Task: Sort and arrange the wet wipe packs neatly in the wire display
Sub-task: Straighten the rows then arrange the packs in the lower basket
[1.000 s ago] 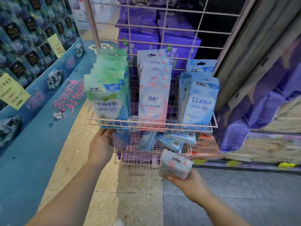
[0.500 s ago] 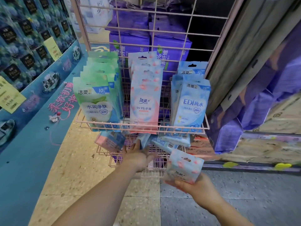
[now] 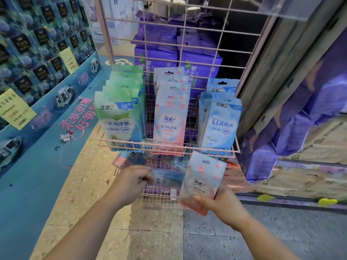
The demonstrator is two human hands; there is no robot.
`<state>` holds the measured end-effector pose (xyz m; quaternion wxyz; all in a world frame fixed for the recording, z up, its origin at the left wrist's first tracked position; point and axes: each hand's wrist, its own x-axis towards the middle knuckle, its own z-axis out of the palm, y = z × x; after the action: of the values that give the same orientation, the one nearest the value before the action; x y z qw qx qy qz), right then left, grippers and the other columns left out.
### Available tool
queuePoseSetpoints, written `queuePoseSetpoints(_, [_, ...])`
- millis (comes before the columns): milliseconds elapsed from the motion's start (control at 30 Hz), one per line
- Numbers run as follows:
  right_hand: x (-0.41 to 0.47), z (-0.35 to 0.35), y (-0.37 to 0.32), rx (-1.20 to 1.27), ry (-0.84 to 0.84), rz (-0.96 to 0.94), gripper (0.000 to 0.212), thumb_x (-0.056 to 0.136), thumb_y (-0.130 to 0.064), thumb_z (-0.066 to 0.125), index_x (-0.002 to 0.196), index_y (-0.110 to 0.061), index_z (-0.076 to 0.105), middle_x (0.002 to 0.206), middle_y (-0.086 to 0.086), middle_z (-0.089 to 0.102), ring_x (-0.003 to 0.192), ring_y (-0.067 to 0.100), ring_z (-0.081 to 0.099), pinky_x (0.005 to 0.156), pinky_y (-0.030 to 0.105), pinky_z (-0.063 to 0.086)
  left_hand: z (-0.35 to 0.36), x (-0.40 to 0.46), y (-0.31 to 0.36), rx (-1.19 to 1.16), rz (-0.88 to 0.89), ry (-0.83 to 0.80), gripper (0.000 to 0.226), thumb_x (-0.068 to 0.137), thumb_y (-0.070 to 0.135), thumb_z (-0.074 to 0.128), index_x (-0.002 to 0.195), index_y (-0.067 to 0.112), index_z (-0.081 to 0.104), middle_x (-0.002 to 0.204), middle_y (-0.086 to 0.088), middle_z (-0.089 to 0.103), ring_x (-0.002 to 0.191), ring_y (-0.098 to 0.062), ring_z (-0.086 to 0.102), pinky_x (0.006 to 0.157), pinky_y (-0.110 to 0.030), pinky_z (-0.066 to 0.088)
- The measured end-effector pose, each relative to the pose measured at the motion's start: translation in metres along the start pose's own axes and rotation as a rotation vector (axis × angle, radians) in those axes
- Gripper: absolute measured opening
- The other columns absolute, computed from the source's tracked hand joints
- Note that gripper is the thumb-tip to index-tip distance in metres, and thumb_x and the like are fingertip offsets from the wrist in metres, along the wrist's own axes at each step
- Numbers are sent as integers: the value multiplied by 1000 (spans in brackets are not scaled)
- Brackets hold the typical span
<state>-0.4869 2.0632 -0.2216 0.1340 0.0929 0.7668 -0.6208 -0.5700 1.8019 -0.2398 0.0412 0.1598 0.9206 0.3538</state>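
A: Both hands busy, head view only. Left hand (image 3: 131, 182) pinches a blue pack (image 3: 167, 178), blurred, in front of the lower wire basket (image 3: 159, 194). Right hand (image 3: 223, 205) grips a pink pack (image 3: 202, 182) by its bottom edge, upright, just beside the blue one.

B: Step in hand?

A: Judged: pulling loose packs out of the lower basket for sorting by colour. Up and beyond the hands, the upper wire tray (image 3: 165, 147) holds three rows: green packs (image 3: 118, 119) above the left hand, pink row (image 3: 170, 117) between the hands, blue row (image 3: 219, 122) above the right.

B: Next move?

A: Probably lift the pink pack over the tray's front rail into the pink row, the blue one into the blue row, faces forward.

B: Obstacles?

A: The front rail sits between hands and rows. More loose packs (image 3: 129, 160) lie jumbled beyond the left hand, unsorted. Purple bags (image 3: 155, 59) behind the grid, well apart; no interference.
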Motion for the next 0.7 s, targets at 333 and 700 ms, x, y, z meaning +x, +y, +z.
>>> queuePoseSetpoints(333, [-15,-3,-59,370,-85,-167,47,58,-17,82,98,0,67,92,12,75,80,19,71,62,24,55,-89,-11,65,-341,60,-159,44,66,18,76,92,54,66,92,9,73,74,-4,65,71,-26,52])
queuePoseSetpoints(700, [-6,10,-93,748,31,-255,77,38,-37,94,105,-8,70,109,14,72,98,28,69,71,33,58,-41,-9,111,-1472,-259,-200,55,57,21,87,107,8,67,116,-23,68,92,-32,70,80,-44,57])
